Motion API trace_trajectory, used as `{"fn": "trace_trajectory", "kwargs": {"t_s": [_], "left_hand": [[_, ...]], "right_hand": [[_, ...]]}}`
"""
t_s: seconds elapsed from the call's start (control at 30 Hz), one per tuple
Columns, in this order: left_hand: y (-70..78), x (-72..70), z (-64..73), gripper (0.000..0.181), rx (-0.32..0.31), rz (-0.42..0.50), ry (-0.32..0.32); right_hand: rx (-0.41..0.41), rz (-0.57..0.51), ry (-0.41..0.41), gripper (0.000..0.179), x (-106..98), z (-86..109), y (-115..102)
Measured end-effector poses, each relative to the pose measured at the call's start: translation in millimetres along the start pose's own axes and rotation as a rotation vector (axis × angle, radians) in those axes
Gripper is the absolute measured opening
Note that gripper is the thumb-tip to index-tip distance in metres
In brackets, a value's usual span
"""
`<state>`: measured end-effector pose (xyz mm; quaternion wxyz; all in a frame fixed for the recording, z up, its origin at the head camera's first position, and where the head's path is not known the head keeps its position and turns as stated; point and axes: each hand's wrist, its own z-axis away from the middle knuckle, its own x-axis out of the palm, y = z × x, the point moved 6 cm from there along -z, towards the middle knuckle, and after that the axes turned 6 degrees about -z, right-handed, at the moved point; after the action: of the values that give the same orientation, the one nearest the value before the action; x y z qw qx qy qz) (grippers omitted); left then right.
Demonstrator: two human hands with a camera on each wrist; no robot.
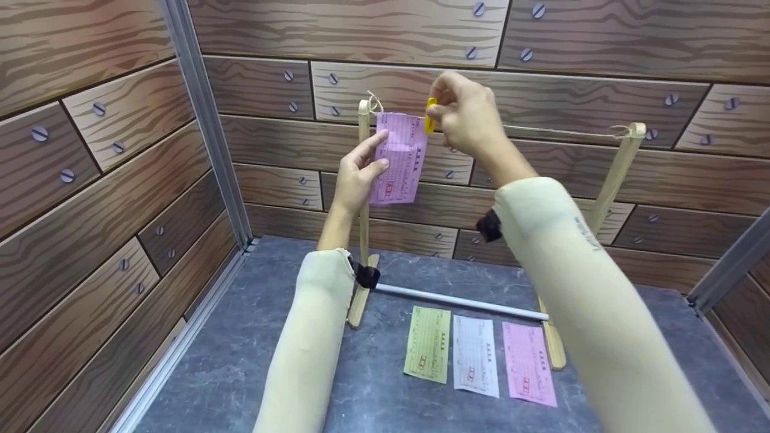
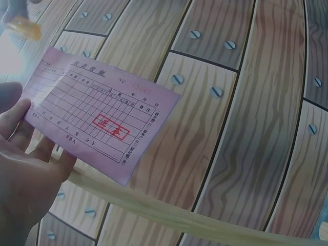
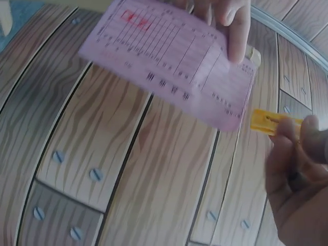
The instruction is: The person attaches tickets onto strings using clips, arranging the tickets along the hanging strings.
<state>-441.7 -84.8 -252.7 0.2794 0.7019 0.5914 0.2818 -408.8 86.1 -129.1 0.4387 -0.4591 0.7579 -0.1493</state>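
A pink printed slip (image 1: 402, 159) hangs upright at the left end of a thin string (image 1: 559, 130), its top edge level with the string. My left hand (image 1: 361, 174) holds it by its left side, thumb in front; the left wrist view shows the slip's red stamp (image 2: 111, 127). Just right of the slip's upper corner, my right hand (image 1: 466, 114) pinches a yellow clothespin (image 1: 431, 115) between thumb and fingers. In the right wrist view the clothespin (image 3: 264, 122) is apart from the paper, close to the string.
The string runs between two wooden posts, left (image 1: 364, 228) and right (image 1: 619, 174), joined low down by a white rod (image 1: 460, 302). On the grey table lie a green slip (image 1: 428, 344), a white slip (image 1: 476, 356) and another pink slip (image 1: 529, 363). Wood-patterned walls stand behind and beside.
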Motion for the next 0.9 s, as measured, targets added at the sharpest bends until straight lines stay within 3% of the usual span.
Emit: {"fn": "trace_trajectory", "kwargs": {"t_s": [0.23, 0.47, 0.67, 0.77, 0.9], "left_hand": [[-1.5, -0.7, 0.8, 0.055, -0.005, 0.011, 0.004], [-1.6, 0.8, 0.8, 0.054, -0.01, 0.003, 0.005], [-1.1, 2.4, -0.2, 0.054, -0.003, 0.012, -0.01], [-0.3, 1.9, -1.1, 0.053, 0.011, 0.014, -0.004], [-0.9, 1.3, -1.6, 0.053, 0.018, 0.011, -0.001]], "right_hand": [[0.037, 0.004, 0.113, 0.009, 14, -16.1, -3], [0.042, 0.07, 0.14, 0.006, 26, -27.9, 0], [0.045, -0.005, 0.192, 0.006, 25, -31.6, 3], [0.062, 0.024, 0.175, 0.006, 25, -32.9, 3], [0.124, 0.079, 0.09, 0.005, 31, -34.1, 4]]}}
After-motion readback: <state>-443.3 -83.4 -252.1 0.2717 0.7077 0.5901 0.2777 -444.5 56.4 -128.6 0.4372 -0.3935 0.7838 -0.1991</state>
